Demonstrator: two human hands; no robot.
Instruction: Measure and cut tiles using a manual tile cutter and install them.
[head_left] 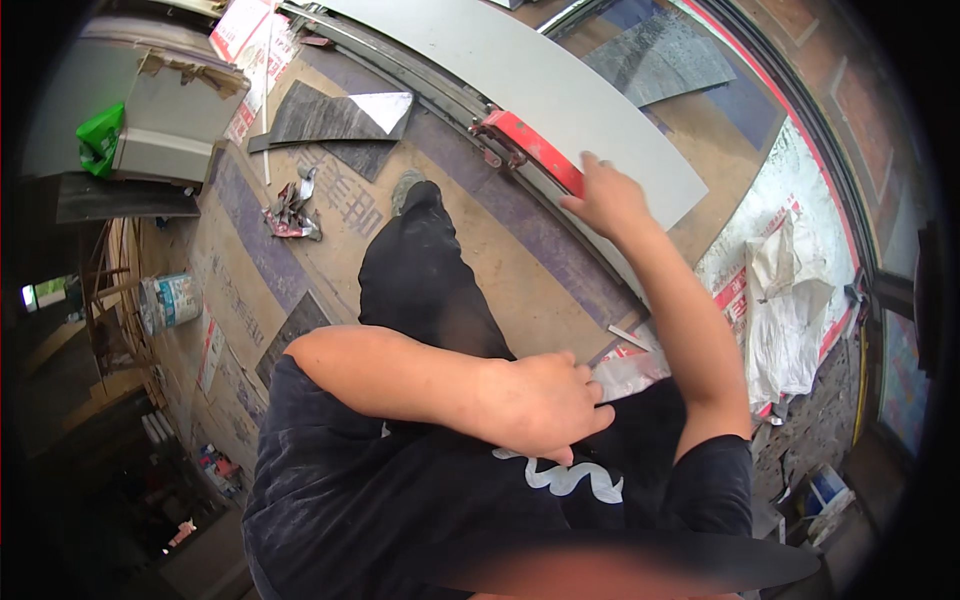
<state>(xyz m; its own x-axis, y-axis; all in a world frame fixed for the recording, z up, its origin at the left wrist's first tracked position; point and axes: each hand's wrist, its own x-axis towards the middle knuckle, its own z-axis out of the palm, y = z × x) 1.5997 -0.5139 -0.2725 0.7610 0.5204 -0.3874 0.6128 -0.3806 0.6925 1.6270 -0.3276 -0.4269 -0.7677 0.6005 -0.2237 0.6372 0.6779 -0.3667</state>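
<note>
A long manual tile cutter [455, 88] with metal rails runs diagonally across the floor. Its red handle [535, 148] lies low along the rail, and my right hand [612, 200] closes on its near end, thumb on one side and fingers on the other. Under the rail and beyond it is a large light grey tile [520, 65] with a curved look from the lens. My left hand [545, 405] hovers before my dark shirt, palm down, fingers loosely bent and apart, nothing seen in it.
Dark tile pieces [335, 125] and crumpled scrap [293, 208] lie on the covered floor at left. A bucket [172, 302] stands farther left, below a green bag [100, 140]. Another dark tile [660, 60] lies beyond the grey one; a white sack [785, 310] is at right.
</note>
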